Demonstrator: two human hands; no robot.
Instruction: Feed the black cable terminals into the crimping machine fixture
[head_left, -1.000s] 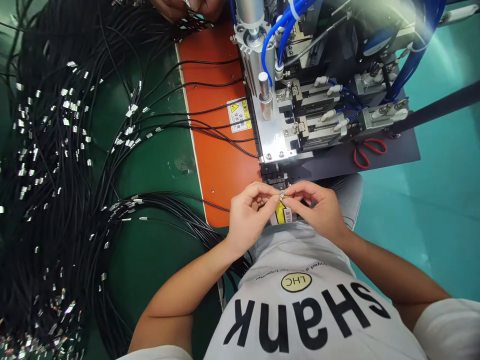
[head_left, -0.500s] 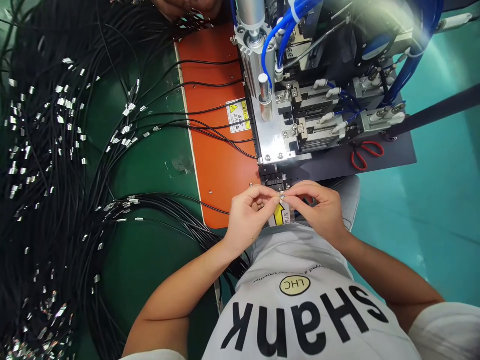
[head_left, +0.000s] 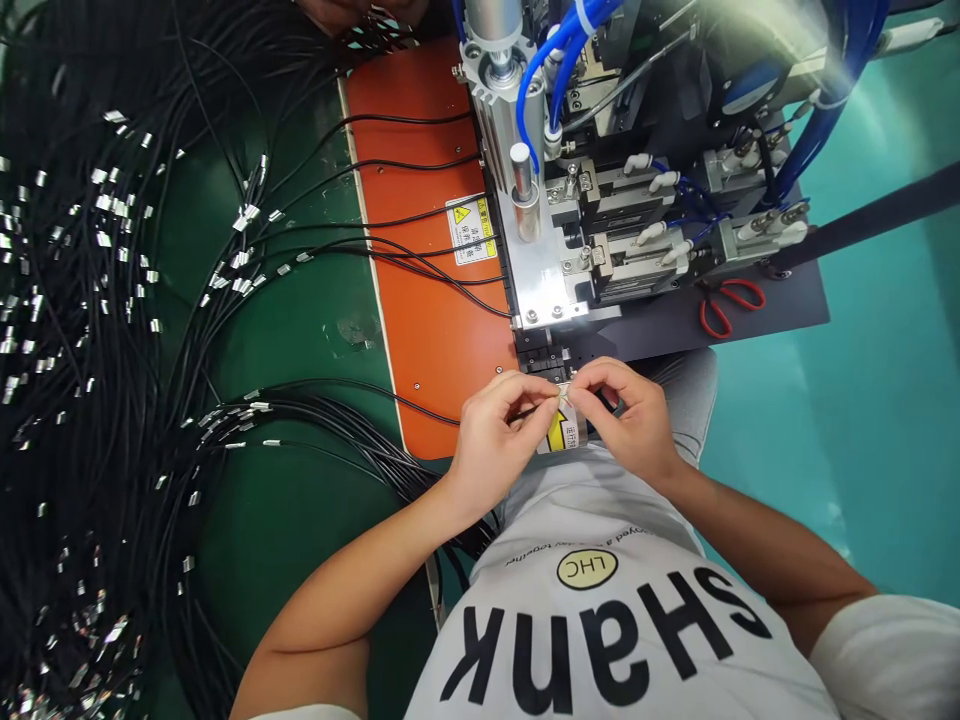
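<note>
My left hand (head_left: 495,435) and my right hand (head_left: 626,415) meet fingertip to fingertip just in front of the machine's black jaw block (head_left: 546,360). Both hands pinch a small silver metal connector (head_left: 564,393) on the end of a thin black cable (head_left: 420,410) that runs off to the left. A yellow arrow label (head_left: 561,432) shows just below the fingers.
A pneumatic machine (head_left: 570,230) with blue hoses stands on an orange mat (head_left: 420,250) and a dark plate. Red-handled scissors (head_left: 724,305) lie at its right. Black cables with metal ends (head_left: 112,330) pile over the green table. Another person's hand (head_left: 352,10) shows at the top edge.
Both hands have stayed pinched together on the connector and shifted slightly up toward the machine's jaw block. The view has drifted a little to the right.
</note>
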